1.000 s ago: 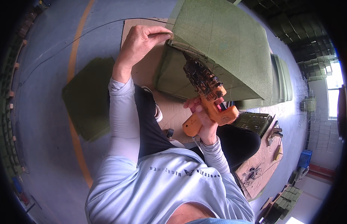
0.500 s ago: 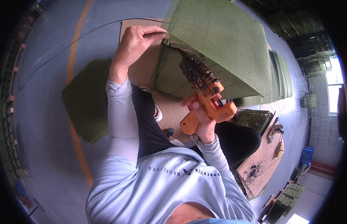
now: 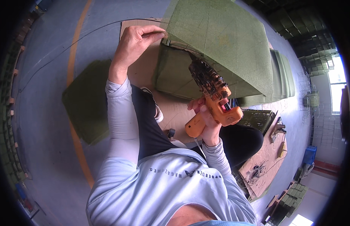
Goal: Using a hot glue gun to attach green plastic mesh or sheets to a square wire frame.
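Observation:
A large box-shaped form covered in green mesh (image 3: 224, 41) stands in front of me, tilted, with its open side toward me. At its left upper corner, my left hand (image 3: 136, 43) pinches the mesh edge between thumb and fingers. My right hand (image 3: 209, 128) is wrapped around the handle of an orange glue gun (image 3: 217, 103). Dark, lumpy residue coats the gun's front half. Its nozzle points up and left at the underside of the mesh edge, to the right of my left hand; whether the tip touches cannot be made out.
A green mesh panel (image 3: 88, 101) lies on the floor at left. Cardboard (image 3: 143, 71) is spread under the box. At right are a dark green crate (image 3: 256, 119), stained cardboard (image 3: 263, 165) with tools on it, and more mesh pieces (image 3: 283, 75). A cable trails from the gun.
The glue gun in my right hand has moved right and slightly down along the mesh edge. My left hand has shifted a little left, still pinching the mesh.

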`<state>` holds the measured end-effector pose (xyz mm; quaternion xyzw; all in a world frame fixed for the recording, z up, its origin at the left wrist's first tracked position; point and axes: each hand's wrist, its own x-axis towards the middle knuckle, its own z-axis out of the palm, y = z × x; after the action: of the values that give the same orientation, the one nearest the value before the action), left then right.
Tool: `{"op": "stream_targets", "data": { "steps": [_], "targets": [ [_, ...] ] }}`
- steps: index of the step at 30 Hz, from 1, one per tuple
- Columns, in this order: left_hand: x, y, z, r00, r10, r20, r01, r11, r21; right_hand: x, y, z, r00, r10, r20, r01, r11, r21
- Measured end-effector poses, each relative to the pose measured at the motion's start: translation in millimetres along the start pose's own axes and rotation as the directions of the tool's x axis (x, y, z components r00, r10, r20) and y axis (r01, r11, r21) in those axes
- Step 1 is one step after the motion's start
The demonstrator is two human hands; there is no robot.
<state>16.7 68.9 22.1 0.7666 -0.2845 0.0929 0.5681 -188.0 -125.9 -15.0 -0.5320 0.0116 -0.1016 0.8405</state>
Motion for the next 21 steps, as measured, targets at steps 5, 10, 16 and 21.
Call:
{"op": "stream_targets", "data": {
  "steps": [5,10,16,21],
  "targets": [
    [0,1,0,1.000,0.001,0.005,0.000,1.000,-0.024,-3,-3,-9,1.000,0.008,-0.006,-0.009,0.999,-0.042],
    [-1,3,-1,0.999,-0.035,0.028,0.035,0.999,0.027,-8,-1,-15,1.000,0.001,-0.017,-0.001,1.000,-0.026],
    [0,1,0,1.000,0.002,0.011,-0.001,1.000,-0.004,-8,-2,-12,1.000,0.020,-0.020,-0.021,0.998,-0.058],
    [0,2,-1,0.999,-0.019,0.028,0.019,1.000,-0.006,-3,6,2,0.999,-0.026,-0.029,0.027,1.000,0.015]
  ]
}}
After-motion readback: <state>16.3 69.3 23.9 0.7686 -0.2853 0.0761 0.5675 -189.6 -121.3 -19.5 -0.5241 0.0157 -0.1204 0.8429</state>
